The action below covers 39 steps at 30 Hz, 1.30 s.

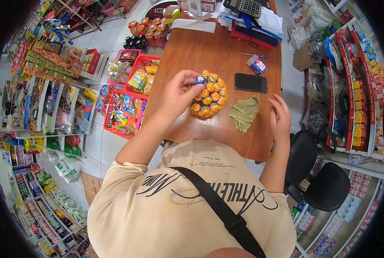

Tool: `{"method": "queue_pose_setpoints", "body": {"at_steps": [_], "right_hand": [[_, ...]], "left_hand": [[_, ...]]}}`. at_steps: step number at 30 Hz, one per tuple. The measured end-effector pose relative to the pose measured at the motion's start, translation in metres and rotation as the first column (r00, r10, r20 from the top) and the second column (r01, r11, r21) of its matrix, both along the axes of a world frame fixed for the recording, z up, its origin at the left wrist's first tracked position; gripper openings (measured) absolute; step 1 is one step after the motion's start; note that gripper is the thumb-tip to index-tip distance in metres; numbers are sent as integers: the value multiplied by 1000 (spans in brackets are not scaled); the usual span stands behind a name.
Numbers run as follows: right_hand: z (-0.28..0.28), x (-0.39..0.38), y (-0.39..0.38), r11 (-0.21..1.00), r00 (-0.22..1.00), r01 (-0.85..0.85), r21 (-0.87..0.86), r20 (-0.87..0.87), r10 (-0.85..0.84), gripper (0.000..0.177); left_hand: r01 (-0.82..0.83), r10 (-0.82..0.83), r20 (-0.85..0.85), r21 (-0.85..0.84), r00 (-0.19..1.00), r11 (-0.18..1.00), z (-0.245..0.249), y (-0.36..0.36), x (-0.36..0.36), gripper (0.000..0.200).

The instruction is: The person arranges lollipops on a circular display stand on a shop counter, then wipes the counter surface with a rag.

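Observation:
A round cluster of wrapped lollipops [209,96], mostly orange and yellow, stands on the brown wooden table [183,56]. At its upper left, my left hand [186,88] pinches a blue-wrapped lollipop [199,80] between thumb and fingers. Whether that lollipop touches the cluster cannot be made out. My right hand [280,115] is at the table's right edge, fingers loosely bent and apart, holding nothing. Between the cluster and that hand lies a crumpled green cloth [245,113]. Above the cloth is a black phone [251,83].
A small purple and white box [256,64] and a pen [254,55] lie beyond the phone. Papers and a calculator [246,7] are at the far right corner. Red baskets [122,112] of sweets adjoin the table's left side; a black chair [325,185] stands right.

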State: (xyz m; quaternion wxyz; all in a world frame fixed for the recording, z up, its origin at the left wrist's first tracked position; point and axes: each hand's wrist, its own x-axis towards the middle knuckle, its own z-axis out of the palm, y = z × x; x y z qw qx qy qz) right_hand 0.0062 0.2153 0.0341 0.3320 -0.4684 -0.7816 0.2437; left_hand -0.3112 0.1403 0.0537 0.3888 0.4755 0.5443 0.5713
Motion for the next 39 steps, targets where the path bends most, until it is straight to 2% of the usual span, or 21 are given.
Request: {"method": "queue_pose_setpoints", "body": {"at_steps": [2, 5, 8, 11, 12, 14, 15, 16, 18, 21, 22, 24, 26, 28, 30, 33, 34, 37, 38, 39], "right_hand": [[3, -5, 1, 1000, 1000, -18, 18, 7, 17, 29], [3, -15, 3, 999, 999, -43, 29, 12, 43, 27], [2, -23, 5, 995, 996, -86, 54, 37, 84, 27], [5, -30, 5, 982, 989, -145, 119, 49, 140, 27], [4, -32, 6, 980, 987, -154, 126, 57, 148, 28], [-2, -30, 10, 970, 978, -204, 135, 64, 197, 30], [1, -30, 9, 977, 979, -204, 64, 27, 203, 30], [4, -30, 10, 973, 973, -217, 82, 92, 210, 30], [5, -30, 10, 978, 978, -202, 57, 63, 199, 29], [2, -24, 19, 980, 980, -177, 89, 103, 167, 30], [-1, -22, 22, 979, 980, -169, 113, 127, 155, 31], [-3, -23, 28, 987, 989, -135, 93, 68, 129, 30], [-1, -27, 33, 993, 993, -116, 37, -21, 116, 29], [1, -34, 36, 991, 984, -122, -57, -135, 113, 28], [1, -37, 42, 985, 985, -138, -99, -119, 126, 30], [5, -46, 47, 982, 987, -154, -108, -66, 148, 31], [8, -50, 48, 982, 987, -159, -103, -41, 156, 31], [15, -62, 49, 992, 994, -102, -80, 43, 105, 29], [15, -65, 50, 992, 994, -99, -77, 44, 102, 29], [15, -67, 52, 993, 994, -95, -75, 45, 98, 29]], "left_hand": [[-32, 37, -164, 33, 986, 999, -11, 0, -1, 29], [-68, 94, -298, 97, 950, 993, -10, -1, -1, 29], [-84, 112, -366, 91, 924, 992, -7, -3, -2, 29], [-96, 153, -425, 152, 892, 984, -7, -5, -1, 29], [-93, 188, -408, 242, 893, 966, -9, -4, -2, 29], [-125, 242, -387, 305, 890, 944, 5, -10, -6, 29], [-138, 267, -377, 335, 887, 932, 15, -17, -13, 29], [-205, 349, -365, 380, 863, 902, 22, -26, -25, 30], [-300, 478, -331, 467, 813, 832, 28, -34, -50, 30], [-626, 701, -138, 357, 699, 694, 8, -49, -112, 28], [-713, 754, -50, 289, 655, 638, -13, -55, -140, 26], [-874, 883, 48, 172, 467, 454, -52, -75, -184, 28], [-954, 951, 152, -93, 271, 286, -116, -104, -227, 27], [-861, 880, 466, -408, 91, 305, -186, -144, -267, 23], [-796, 826, 482, -601, -293, 68, -241, -163, -283, 18], [-823, 964, 174, -564, -202, -70, -276, -180, -291, 19], [-808, 982, 71, -580, -174, -101, -287, -182, -298, 27], [-721, 934, -283, -691, 218, -41, -262, -180, -302, 34], [-778, 835, -454, -626, 311, -51, -319, -193, -332, 41], [-838, 788, -536, -543, 303, -47, -311, -192, -328, 41]]}}
